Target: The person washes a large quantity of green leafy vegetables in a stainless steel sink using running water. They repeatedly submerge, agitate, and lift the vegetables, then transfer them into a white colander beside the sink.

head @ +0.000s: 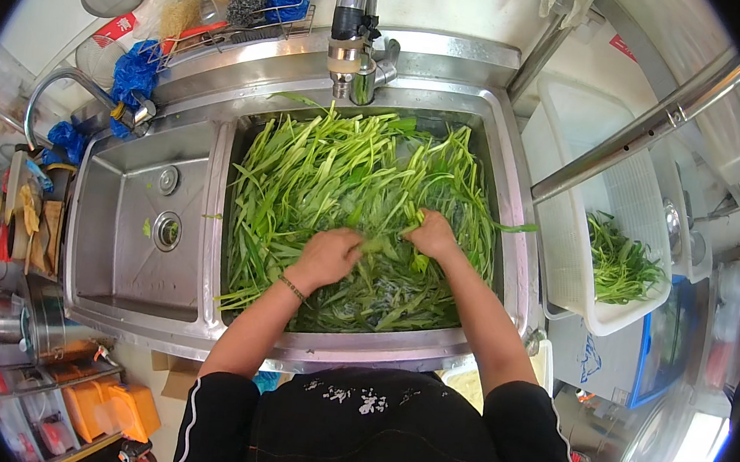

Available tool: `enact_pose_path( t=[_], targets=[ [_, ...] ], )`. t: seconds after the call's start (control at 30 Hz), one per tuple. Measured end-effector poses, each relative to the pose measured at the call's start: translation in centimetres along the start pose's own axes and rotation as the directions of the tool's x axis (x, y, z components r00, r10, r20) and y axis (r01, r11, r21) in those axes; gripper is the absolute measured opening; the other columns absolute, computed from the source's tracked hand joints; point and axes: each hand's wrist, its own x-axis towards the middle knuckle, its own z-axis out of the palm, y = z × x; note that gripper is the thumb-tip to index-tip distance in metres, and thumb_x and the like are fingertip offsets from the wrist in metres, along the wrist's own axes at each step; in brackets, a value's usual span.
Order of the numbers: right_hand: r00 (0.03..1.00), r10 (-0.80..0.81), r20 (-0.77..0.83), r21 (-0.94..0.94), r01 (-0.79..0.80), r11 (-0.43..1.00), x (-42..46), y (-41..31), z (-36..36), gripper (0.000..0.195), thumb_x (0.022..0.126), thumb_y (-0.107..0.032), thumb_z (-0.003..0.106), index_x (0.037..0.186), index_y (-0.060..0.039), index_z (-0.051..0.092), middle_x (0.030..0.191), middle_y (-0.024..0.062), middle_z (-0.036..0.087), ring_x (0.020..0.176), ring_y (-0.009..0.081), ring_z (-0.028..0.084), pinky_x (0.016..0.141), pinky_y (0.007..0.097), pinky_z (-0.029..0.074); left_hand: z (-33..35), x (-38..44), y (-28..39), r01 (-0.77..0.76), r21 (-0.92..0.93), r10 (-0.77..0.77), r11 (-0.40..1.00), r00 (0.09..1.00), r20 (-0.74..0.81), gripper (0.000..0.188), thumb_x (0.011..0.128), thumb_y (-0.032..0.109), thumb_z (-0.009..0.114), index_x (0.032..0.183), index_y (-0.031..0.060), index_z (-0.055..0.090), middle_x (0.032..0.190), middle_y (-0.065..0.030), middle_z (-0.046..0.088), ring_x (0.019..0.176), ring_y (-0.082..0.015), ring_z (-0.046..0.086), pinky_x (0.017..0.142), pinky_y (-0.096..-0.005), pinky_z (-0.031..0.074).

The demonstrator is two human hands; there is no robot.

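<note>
Long leafy green vegetables with pale stems (316, 166) fill the right basin of a stainless steel sink (216, 216), lying in water. Over the middle of the greens is my left hand (331, 254), its fingers curled and blurred; whether it grips any leaves cannot be told. To the right, my right hand (433, 234) is closed on a few green stems, just above the water. A chrome faucet (354, 49) stands at the basin's back edge, beyond both hands.
An empty-looking smaller basin (140, 262) with a drain adjoins on the left. Right of the sink, a white plastic basket (622, 315) holds more greens, with a metal pole (640, 130) slanting across it. A wire rack (241, 38) of scrubbers sits behind; a second faucet (68, 71) is at left.
</note>
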Motion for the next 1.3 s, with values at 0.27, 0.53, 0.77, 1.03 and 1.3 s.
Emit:
enact_pose_path(
  t=[0.27,0.53,0.77,1.03,1.3],
  targets=[
    [0.993,-0.101,0.057,0.750,0.024,0.661,-1.7,-0.4,-9.4,0.032,0.072,-0.015,0.076,0.098,0.0038,0.069,0.090,0.0116,0.071,0.084,0.0195,0.067,0.081,0.0331,0.052,-3.7,0.1,-1.7,0.243,-0.220,-0.228,0.945,0.969,0.090,0.020,0.086,0.019,0.069,0.087,0.0007,0.060,0.077,-0.0132,0.063,0.070,-0.0211,0.058,0.065,-0.0352,0.047],
    [0.972,0.133,0.194,-0.047,-0.126,0.991,0.0,-6.5,-1.2,0.061,0.075,-0.047,0.074,0.114,-0.0018,0.068,0.111,0.0182,0.069,0.100,0.0317,0.067,0.086,0.0398,0.054,-4.6,-0.8,1.7,0.140,0.105,-0.170,0.984,0.910,0.378,0.022,0.083,0.025,0.070,0.095,0.0064,0.067,0.082,-0.0129,0.067,0.079,-0.0308,0.065,0.073,-0.0417,0.051],
    [0.960,0.090,0.265,0.400,-0.194,0.896,1.9,-0.9,-2.4,0.077,0.068,-0.036,0.081,0.117,0.0183,0.054,0.110,0.0247,0.067,0.098,0.0287,0.067,0.086,0.0361,0.053,-8.1,-0.5,-0.2,0.351,-0.496,-0.313,0.794,0.936,0.161,0.028,0.084,0.029,0.072,0.091,0.0040,0.063,0.081,-0.0127,0.065,0.075,-0.0238,0.062,0.071,-0.0381,0.050],
    [0.964,0.167,0.204,0.158,-0.201,0.967,1.2,-7.7,1.5,0.054,0.069,-0.032,0.082,0.110,0.0006,0.067,0.101,0.0156,0.071,0.089,0.0266,0.068,0.083,0.0368,0.053,-0.2,-1.5,-0.2,0.360,-0.011,-0.350,0.933,0.911,0.218,0.034,0.076,0.026,0.077,0.096,0.0016,0.065,0.085,-0.0180,0.068,0.077,-0.0312,0.065,0.074,-0.0366,0.052],
    [0.971,0.181,0.157,0.737,-0.237,0.633,-1.2,-2.8,-5.8,0.085,0.067,-0.017,0.084,0.131,0.0115,0.036,0.111,0.0145,0.061,0.105,0.0228,0.059,0.096,0.0325,0.044,-4.4,-2.2,0.4,0.420,-0.680,-0.407,0.601,0.893,0.193,0.023,0.083,0.018,0.076,0.098,0.0028,0.068,0.079,-0.0040,0.066,0.073,-0.0122,0.060,0.068,-0.0278,0.049]
  ],
)
